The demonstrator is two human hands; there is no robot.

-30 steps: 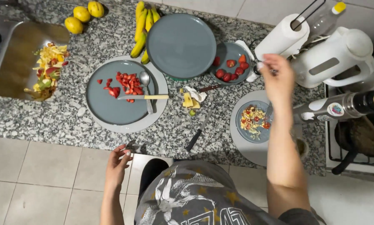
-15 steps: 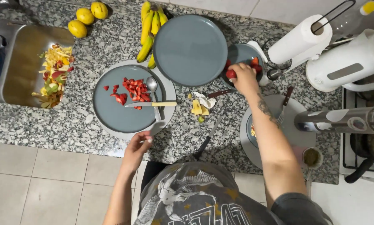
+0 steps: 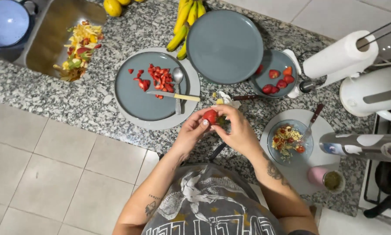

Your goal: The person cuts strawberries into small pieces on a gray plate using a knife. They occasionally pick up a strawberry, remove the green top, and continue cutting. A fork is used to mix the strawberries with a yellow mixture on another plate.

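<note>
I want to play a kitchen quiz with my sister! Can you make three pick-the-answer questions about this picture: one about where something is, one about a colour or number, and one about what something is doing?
1. Where does the knife lie?
A. In the sink
B. On the grey plate with the cut strawberry pieces
C. On the floor

2. What colour are the bananas?
A. Yellow
B. Purple
C. Brown

3. How is the whole strawberry right now?
A. Lying alone on the counter
B. Held between both hands
C. Sitting in a bowl

Answers:
1. B, the knife rests across that plate beside a spoon.
2. A, the bunch by the big empty plate is yellow.
3. B, the left hand and right hand both grip it above the counter edge.
</note>
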